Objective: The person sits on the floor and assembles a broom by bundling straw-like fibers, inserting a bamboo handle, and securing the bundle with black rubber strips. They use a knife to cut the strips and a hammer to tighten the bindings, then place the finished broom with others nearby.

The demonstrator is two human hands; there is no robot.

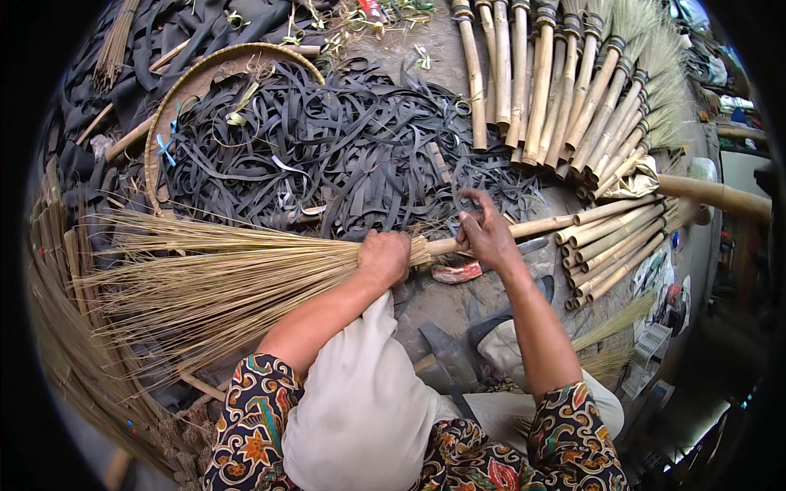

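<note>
Down on a grey concrete floor (458,303), crowded with broom-making stuff.
Left hand (383,255) is clenched round the stiff straw broom (205,278) where bristles meet its bamboo handle (532,227); right hand (485,233) pinches a black rubber strip (461,184) at the handle. Tangled black strips (327,147) and finished brooms (573,82) leave little bare floor.

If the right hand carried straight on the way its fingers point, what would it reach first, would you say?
The right hand points up and away, so it would probably meet the heap of black strips just past the broom handle; depth is hard to judge.
</note>
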